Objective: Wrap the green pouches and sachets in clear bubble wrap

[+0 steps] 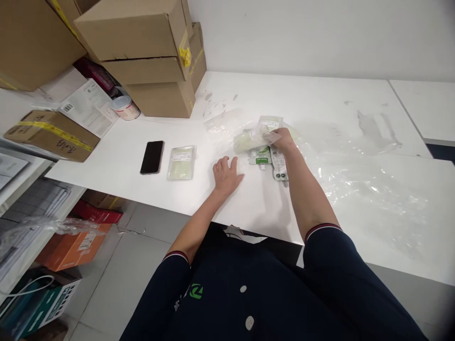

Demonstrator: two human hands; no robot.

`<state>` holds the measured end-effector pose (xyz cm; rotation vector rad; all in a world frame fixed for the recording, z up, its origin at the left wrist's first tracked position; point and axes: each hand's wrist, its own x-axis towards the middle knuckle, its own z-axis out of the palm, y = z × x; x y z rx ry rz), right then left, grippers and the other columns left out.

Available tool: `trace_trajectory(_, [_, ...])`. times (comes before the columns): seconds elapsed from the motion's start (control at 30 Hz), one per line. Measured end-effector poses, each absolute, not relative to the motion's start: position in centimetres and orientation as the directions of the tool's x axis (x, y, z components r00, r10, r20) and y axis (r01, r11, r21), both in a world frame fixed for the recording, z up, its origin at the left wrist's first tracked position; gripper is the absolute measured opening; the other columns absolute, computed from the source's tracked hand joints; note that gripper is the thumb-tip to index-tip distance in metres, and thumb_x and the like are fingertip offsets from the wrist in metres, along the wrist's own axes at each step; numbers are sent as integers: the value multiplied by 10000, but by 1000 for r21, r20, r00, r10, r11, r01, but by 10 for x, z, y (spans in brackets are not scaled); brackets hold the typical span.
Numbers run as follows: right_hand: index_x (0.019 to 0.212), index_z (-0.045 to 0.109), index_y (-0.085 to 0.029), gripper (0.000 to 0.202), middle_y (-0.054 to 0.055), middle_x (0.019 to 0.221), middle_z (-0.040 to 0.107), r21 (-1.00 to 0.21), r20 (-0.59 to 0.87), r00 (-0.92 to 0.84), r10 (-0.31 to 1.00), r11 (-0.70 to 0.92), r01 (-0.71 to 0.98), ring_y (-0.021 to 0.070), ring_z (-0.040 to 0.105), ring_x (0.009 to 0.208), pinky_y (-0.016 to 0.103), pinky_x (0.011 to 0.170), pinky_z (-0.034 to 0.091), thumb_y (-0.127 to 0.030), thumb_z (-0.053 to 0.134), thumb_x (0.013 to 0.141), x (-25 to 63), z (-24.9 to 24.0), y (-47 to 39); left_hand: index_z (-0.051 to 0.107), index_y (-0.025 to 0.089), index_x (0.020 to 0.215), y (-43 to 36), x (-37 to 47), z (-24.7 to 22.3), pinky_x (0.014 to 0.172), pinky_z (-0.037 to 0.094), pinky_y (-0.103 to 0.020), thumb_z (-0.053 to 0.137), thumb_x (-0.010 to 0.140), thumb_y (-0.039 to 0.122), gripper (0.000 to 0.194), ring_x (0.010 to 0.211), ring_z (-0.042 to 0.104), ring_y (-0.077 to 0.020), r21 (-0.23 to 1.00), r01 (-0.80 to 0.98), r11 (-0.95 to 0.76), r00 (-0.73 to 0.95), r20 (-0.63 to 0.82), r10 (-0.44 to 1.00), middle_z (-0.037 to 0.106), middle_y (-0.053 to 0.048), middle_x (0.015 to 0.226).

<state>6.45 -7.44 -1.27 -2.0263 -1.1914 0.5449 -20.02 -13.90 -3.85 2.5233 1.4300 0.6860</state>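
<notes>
One packet (243, 141) in right hand (283, 139)

Table (309, 97): white, a seam (407, 113) crossing it at right
Wall (337, 42): plain white, rising behind
Floor (119, 272): large grey tiles, dark joints
Shelf (40, 164): white, at left
Light: bright, diffuse

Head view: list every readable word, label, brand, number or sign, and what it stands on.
No words are readable.
White-and-green plastic pouch: band lettering too small.
White plastic pouch, dark print: text and round signs blurred.
Flat clear plastic packet, pale-green contents: label too small.
Brown cardboard box, yellow tape: dark handwriting illegible.
White printed packaging: barcode, small print unreadable.
Navy fabric shirt: green emblem, lettering blurred.
Orange cardboard box: label too small.
</notes>
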Motion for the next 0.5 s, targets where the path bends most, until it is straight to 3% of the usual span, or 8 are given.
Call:
trace_trajectory(0.07, [635,528,-196,295,-6,551,449,-769,0,483,876,-308,559,176,528,604,318,572,479,-424,649,777,64,-3,-81,636,202,1203,-126,-200,-40,961,416,-462,510,918,174,312,1106,578,-287,345,755,-557,468,311,827,643,-143,1160])
trace_trajectory(0.1, [655,530,-197,274,-4,568,469,-768,30,509,860,-306,562,171,534,610,311,569,481,-409,638,792,65,4,-87,674,212,1135,-121,-207,-39,949,418,-449,446,928,121,321,1067,599,-267,353,733,-582,488,325,811,676,-124,1093])
trace_trajectory(0.2, [786,572,-200,199,21,692,572,-776,248,564,788,-187,602,187,594,698,330,602,513,-385,569,861,65,34,-117,728,251,994,-122,-248,-38,979,400,-458,426,931,119,336,1117,595,-265,383,639,-667,538,397,743,717,-89,1034])
trace_trajectory(0.3, [883,575,-213,203,33,821,628,-843,370,587,720,-6,539,178,628,729,336,601,541,-410,530,902,49,56,-159,737,293,977,-144,-295,-41,1023,388,-484,463,920,149,315,1214,557,-284,440,591,-676,585,343,735,730,-66,1050])
trace_trajectory(0.4, [874,543,-226,202,-7,729,616,-955,249,597,763,89,284,123,589,571,274,503,530,-425,579,884,12,46,-197,736,305,1013,-173,-327,-48,1059,383,-512,480,917,172,304,1239,547,-292,477,605,-638,601,253,758,731,-63,1082])
trace_trajectory(0.5, [829,524,-232,245,-43,645,586,-998,-48,494,868,-27,-48,94,544,493,235,444,527,-430,667,823,-34,7,-223,731,289,1035,-193,-340,-53,1079,376,-522,497,921,209,272,1256,538,-302,464,649,-603,560,244,791,717,-77,1132])
